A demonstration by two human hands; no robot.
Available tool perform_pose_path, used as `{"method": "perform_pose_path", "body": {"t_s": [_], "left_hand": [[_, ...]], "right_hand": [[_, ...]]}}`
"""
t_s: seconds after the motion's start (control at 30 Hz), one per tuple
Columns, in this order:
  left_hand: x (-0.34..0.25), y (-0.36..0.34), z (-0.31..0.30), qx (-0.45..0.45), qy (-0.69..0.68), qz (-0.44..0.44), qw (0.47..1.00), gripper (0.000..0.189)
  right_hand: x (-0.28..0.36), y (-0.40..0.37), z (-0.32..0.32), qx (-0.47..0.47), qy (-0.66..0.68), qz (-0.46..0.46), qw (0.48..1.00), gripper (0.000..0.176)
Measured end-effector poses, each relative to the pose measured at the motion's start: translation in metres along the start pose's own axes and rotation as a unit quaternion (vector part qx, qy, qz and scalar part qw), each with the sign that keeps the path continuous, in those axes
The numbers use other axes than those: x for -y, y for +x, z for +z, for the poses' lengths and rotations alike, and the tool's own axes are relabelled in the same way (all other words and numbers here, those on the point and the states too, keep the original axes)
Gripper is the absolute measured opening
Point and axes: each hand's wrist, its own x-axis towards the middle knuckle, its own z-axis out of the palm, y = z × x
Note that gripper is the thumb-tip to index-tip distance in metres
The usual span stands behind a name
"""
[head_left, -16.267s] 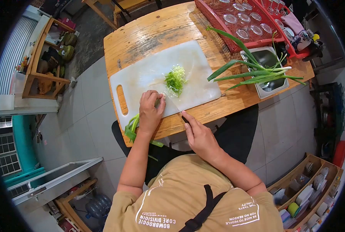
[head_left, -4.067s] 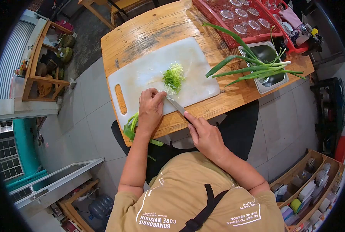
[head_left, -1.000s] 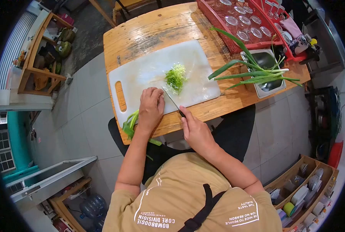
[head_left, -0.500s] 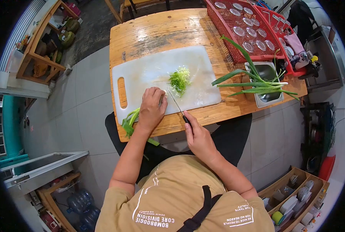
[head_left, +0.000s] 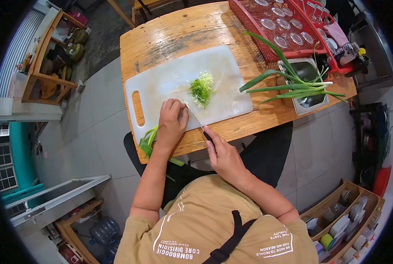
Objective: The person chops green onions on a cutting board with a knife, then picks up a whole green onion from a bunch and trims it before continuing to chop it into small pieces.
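My left hand [head_left: 171, 124] presses a bunch of spring onions [head_left: 148, 141] flat on the white cutting board [head_left: 161, 83]; their green ends stick out past the board's near edge. My right hand [head_left: 222, 155] grips a knife [head_left: 195, 119] whose blade lies on the board right beside my left fingers. A small heap of chopped spring onion [head_left: 201, 89] sits on the board just beyond the blade.
The board rests on a wooden table [head_left: 174, 31]. Whole spring onions [head_left: 288, 83] lie across a small steel tray [head_left: 305, 83] at the right. A red crate of glasses [head_left: 275, 26] stands behind it. Tiled floor surrounds the table; shelves at left.
Over the earlier frames the knife keeps working next to my left fingers and the head view shifts slightly. The chopped heap stays in place.
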Motion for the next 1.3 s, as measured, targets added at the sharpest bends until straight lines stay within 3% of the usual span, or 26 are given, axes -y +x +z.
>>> {"method": "perform_pose_path", "body": {"t_s": [0.43,0.53,0.7,0.93,1.13,1.3], "left_hand": [[0.001,0.001,0.001,-0.006,-0.002,0.005,1.000,0.015],[0.003,0.001,0.002,-0.007,-0.003,0.008,1.000,0.015],[0.003,0.001,0.002,-0.004,-0.003,0.009,1.000,0.016],[0.002,0.001,0.001,0.001,-0.002,0.007,1.000,0.016],[0.002,0.000,0.001,0.006,-0.008,0.007,1.000,0.015],[0.002,0.001,-0.002,0.005,-0.011,0.000,1.000,0.014]], "right_hand": [[-0.001,-0.002,0.005,0.003,0.036,0.007,0.999,0.050],[0.001,0.002,0.002,0.038,0.026,0.038,0.998,0.050],[0.000,0.012,0.008,0.001,0.001,-0.015,1.000,0.050],[-0.009,0.016,0.019,-0.007,-0.005,-0.021,1.000,0.050],[0.000,0.017,0.015,0.027,-0.057,0.020,0.998,0.047],[-0.003,0.007,0.011,0.023,-0.099,-0.009,0.995,0.059]]}}
